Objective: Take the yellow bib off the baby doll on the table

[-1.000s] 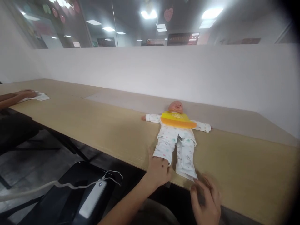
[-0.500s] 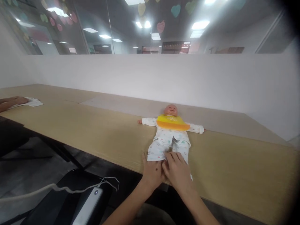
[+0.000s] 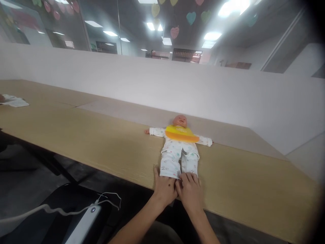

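Observation:
A baby doll (image 3: 175,149) lies on its back on a pale wooden table (image 3: 83,135), in a white printed sleepsuit, arms spread and head towards the far side. A yellow and orange bib (image 3: 181,134) covers its chest. My left hand (image 3: 165,190) lies on the end of the doll's nearer-left trouser leg (image 3: 169,166), thumb along its outer side. My right hand (image 3: 189,191) covers the other trouser end (image 3: 189,164), its fingers touching the cloth. The doll's feet are hidden under my hands. Whether either hand grips the cloth, I cannot tell.
A folded white cloth (image 3: 14,101) lies at the table's far left, with a sliver of another person's hand (image 3: 1,98) at its edge. Below the table's near edge sits a black chair (image 3: 48,206) with a white corded device (image 3: 83,223) on it. A white partition runs behind.
My right hand has moved from the table edge onto the doll's trouser end, beside my left hand. The other person's hand has slid left, nearly out of view, and the view has tilted.

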Demonstrator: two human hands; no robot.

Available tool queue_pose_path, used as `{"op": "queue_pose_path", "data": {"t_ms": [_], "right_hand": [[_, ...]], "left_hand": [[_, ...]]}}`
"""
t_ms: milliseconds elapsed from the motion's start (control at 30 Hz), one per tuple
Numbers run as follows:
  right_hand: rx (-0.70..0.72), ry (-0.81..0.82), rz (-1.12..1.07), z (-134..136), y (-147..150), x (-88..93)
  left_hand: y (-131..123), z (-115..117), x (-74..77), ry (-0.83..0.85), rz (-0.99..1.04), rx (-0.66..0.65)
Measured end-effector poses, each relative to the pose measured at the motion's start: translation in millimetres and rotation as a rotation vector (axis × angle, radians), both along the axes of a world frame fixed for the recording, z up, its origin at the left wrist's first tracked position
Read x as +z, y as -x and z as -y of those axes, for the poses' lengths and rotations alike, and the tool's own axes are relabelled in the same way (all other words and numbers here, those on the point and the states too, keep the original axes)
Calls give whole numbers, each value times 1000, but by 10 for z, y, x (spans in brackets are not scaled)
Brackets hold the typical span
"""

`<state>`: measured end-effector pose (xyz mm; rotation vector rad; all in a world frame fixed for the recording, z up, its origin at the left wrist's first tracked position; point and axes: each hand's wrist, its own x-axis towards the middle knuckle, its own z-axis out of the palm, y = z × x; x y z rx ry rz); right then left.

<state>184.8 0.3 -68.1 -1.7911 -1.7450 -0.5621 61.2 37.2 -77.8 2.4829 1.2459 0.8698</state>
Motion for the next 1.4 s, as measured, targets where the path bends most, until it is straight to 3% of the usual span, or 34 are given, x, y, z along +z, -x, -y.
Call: {"op": "queue_pose_path", "data": {"t_ms": [600, 833, 900, 1000, 1133, 1233, 1400], "right_hand": [[-50, 7, 50, -262, -55, 145], [-66, 1, 45, -282, -24, 3], [-18, -4, 18, -243, 12, -49], [68, -21, -40, -181, 54, -109], [102, -80, -55, -157, 78, -177], [84, -78, -67, -153, 76, -231], [157, -60, -95, 4, 17, -140]], "left_hand": [[44, -248, 153, -3, -125, 44], [195, -207, 30, -49, -137, -52], [261, -180, -33, -120, -136, -50], [346, -154, -91, -376, -115, -35], [394, -92, -56, -663, -214, -29], [406, 8, -4, -702, -138, -34], [573, 26, 34, -651, 111, -224]]}}
